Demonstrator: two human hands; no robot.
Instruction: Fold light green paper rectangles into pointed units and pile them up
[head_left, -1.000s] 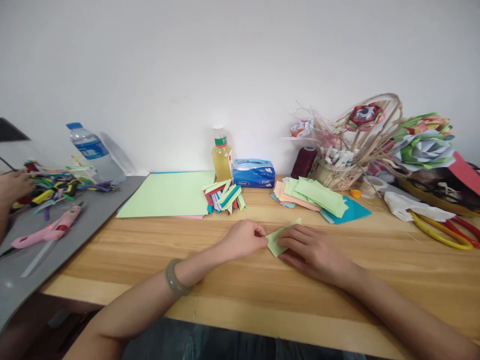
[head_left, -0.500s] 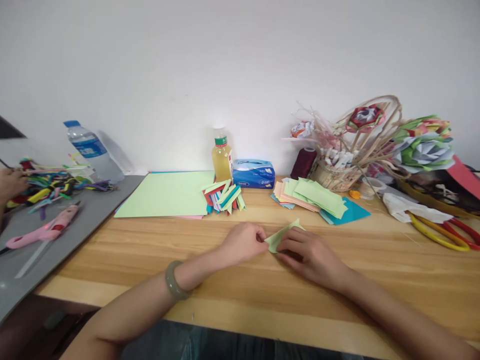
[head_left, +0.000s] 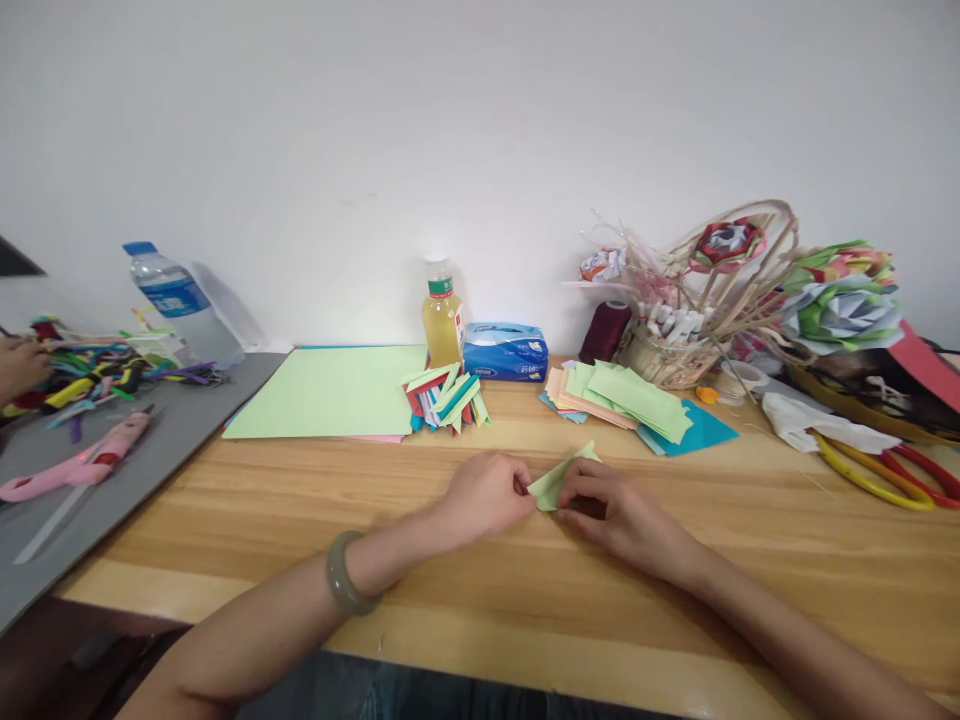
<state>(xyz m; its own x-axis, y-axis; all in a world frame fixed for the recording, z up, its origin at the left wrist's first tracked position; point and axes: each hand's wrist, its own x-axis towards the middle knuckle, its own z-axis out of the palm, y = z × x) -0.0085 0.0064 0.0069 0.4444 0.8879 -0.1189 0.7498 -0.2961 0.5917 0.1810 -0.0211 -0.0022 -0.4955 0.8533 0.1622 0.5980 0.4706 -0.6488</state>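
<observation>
Wooden table [head_left: 465,590], white wall [head_left: 337,150] behind, left fingers [head_left: 519,508] and right fingers [head_left: 582,487] pinching pale-green paper [head_left: 549,488]

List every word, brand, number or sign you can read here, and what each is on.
No text is legible.
Blue tissue pack: white lettering, too blurred to read.
Yellow drink bottle: markings too small.
Water bottle: white lettering, too blurred.

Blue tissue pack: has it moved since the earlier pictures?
No. Against the standing yellow drink bottle, the blue tissue pack keeps the same place, just to its right.
</observation>
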